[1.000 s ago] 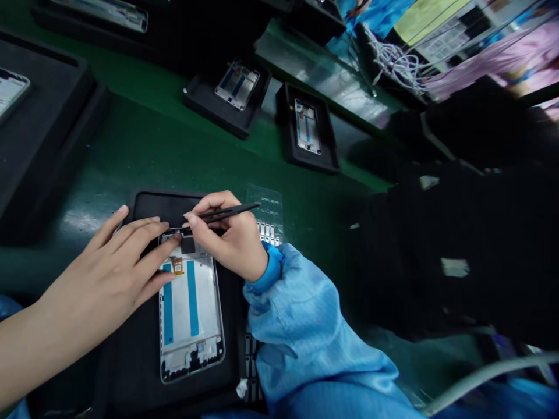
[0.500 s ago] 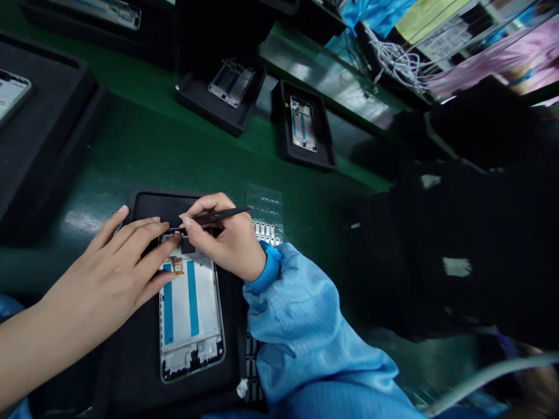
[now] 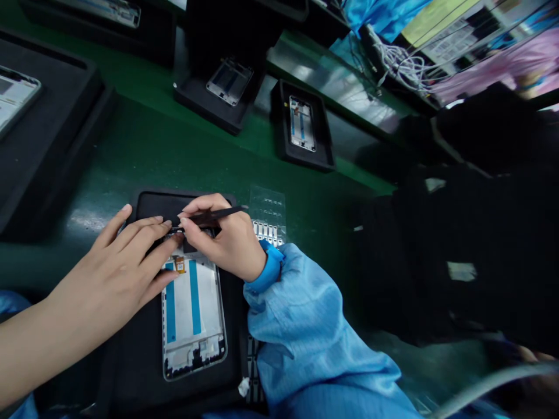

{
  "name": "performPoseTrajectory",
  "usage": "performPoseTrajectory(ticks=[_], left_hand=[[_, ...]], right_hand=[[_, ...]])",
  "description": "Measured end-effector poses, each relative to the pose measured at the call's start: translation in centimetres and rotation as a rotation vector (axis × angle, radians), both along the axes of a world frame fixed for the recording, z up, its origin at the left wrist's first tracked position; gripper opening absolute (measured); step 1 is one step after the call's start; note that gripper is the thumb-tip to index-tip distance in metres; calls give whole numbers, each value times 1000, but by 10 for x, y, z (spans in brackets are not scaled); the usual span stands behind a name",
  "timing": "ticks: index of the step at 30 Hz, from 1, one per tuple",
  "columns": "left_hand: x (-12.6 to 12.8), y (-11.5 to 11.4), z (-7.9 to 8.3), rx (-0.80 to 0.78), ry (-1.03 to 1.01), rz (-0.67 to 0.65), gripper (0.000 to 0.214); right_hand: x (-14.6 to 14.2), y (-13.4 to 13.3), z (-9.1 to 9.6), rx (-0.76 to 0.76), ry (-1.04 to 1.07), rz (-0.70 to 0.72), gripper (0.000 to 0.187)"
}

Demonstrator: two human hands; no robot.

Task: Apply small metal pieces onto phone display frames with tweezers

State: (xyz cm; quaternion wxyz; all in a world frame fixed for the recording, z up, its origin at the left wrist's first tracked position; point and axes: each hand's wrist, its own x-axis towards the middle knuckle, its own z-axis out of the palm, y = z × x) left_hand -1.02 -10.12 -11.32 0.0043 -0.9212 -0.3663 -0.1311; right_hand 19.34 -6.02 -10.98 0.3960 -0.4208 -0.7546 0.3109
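A phone frame (image 3: 209, 308) with two blue strips and a small orange flex cable (image 3: 180, 265) lies in a black foam tray (image 3: 144, 355). My left hand (image 3: 126, 262) rests over its upper left side, fingers stretched out and fingertips at the top edge. In my right hand (image 3: 225, 238) is a pair of black tweezers (image 3: 218, 214), pinched between thumb and fingers. Their tips are hidden at the frame's top edge, close to my left fingertips. A blue band (image 3: 271, 267) circles my right wrist.
Beside my right wrist lies a clear sheet of small white parts (image 3: 267, 230). Further black trays with phone frames stand at the back (image 3: 303, 125) and at the left (image 3: 48, 116). Stacked black trays (image 3: 419, 250) fill the right. White cables (image 3: 402, 61) lie bundled at the upper right.
The view has shifted slightly. Both hands keep nearly the same place on the phone frame, with the tweezers still at its top edge.
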Motion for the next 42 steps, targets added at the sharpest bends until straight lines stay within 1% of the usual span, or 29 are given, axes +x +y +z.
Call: performPoseTrajectory(ticks=[4,8,10,13,15,18,20,21,25,28,30,32,35,37,40,42], left_hand=[[0,0,1,28,13,9,41],[0,0,2,48,5,-7,42],[0,-1,2,45,9,-8,43],[-1,-2,1,35,11,1,45],[-1,-2,1,23,11,7,44],[-1,-1,3,-2,21,-7,41],[0,0,3,-2,31,-24,43],[0,0,3,4,32,-29,44],[1,-1,1,22,19,-21,42],[0,1,0,1,12,-13,41],[-1,2,0,-15,-4,-11,40],[-2,4,0,-30,-21,-8,39],[-4,6,-2,-46,-25,-12,38],[-6,5,-2,-45,-15,-26,39],[-10,8,4,-53,-1,-53,44],[-9,20,14,-82,16,-52,46]], right_hand=[[-4,1,-2,10,7,13,9],[-4,-1,-2,75,-48,-51,5],[-2,-1,-3,70,-32,-75,6],[-1,-1,-4,50,3,-65,7],[-2,-1,-4,91,-21,-50,6],[-3,-1,-6,198,-99,-14,6],[-4,0,-6,218,-105,12,7],[-3,0,-6,194,-87,16,7],[-2,4,-4,16,-6,21,8],[-2,5,-4,-54,17,23,10],[-3,6,-5,-110,62,-9,13],[-4,5,-7,-125,86,-24,14],[-6,4,-7,-18,35,22,12],[-4,5,-5,21,23,29,13],[11,12,2,71,54,-77,18],[26,19,7,161,-47,-151,19]])
